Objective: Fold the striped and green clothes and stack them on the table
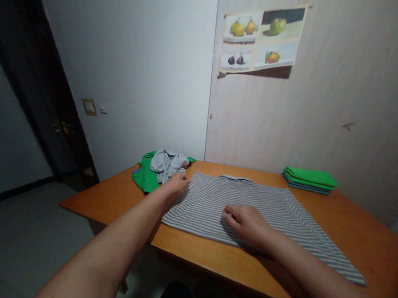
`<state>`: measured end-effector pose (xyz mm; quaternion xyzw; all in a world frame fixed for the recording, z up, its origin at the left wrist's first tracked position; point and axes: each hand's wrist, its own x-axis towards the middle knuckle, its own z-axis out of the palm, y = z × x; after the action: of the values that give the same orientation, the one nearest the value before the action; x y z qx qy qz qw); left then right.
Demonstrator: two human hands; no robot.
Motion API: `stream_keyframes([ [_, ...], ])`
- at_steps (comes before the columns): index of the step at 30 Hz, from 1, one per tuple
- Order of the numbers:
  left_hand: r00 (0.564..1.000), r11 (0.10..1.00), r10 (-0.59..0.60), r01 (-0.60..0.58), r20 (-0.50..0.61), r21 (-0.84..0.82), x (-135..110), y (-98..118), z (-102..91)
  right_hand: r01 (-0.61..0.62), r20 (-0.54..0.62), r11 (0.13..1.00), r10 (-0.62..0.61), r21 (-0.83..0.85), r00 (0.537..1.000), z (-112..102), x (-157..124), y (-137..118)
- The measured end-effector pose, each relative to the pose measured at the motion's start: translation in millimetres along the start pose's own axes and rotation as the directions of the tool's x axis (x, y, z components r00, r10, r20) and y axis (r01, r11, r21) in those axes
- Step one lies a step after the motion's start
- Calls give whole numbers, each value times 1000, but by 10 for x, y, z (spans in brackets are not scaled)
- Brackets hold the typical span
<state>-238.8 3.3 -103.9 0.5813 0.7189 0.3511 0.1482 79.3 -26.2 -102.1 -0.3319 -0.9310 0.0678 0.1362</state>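
A grey-and-white striped shirt (213, 198) lies spread flat on the table, its dark-edged collar towards the wall and its hem along the near side. My left hand (179, 183) is closed at the shirt's upper left edge, fingertips pinched against the cloth there. Over the middle of the shirt, my right hand (247, 219) is curled with thumb and fingers together. Whether it grips any cloth is hidden by the fingers. Along both sides of the shirt the stripes run at a slant.
A loose heap of grey cloth (168, 163) and green cloth (148, 173) sits at the table's back left. Folded green cloth (309, 177) is stacked on blue-grey cloth at the back right. The orange wooden table (116, 202) meets a wall bearing a fruit poster (263, 41).
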Motion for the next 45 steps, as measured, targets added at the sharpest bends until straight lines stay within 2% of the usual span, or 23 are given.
stream_keyframes([
  [3,999,995,-32,29,24,91,164,14,92,41,23,997,-40,-71,999,156,168,-60],
  [8,992,975,-88,68,87,212,495,39,290,95,1,995,-95,-41,996,387,188,25],
  [14,989,938,-136,110,58,328,845,100,592,91,-12,996,-91,-7,996,391,186,39],
  [19,987,903,-162,146,4,404,983,154,745,84,-17,996,-84,14,996,372,186,24],
  [25,989,854,-115,147,-94,500,902,230,776,60,-17,998,-59,31,998,380,190,30],
  [32,990,821,4,79,-144,565,724,341,828,69,-28,997,-68,35,997,354,193,29],
  [35,991,822,112,-51,-73,567,687,441,886,60,-20,997,-59,42,998,361,193,30],
  [39,968,805,217,-251,126,538,608,473,1027,42,2,998,-43,43,999,356,199,24],
  [42,950,791,229,-309,213,528,575,423,1102,38,1,998,-38,47,999,342,196,18],
  [45,948,785,197,-305,250,539,592,413,1121,40,-2,998,-40,48,999,336,189,18],
])
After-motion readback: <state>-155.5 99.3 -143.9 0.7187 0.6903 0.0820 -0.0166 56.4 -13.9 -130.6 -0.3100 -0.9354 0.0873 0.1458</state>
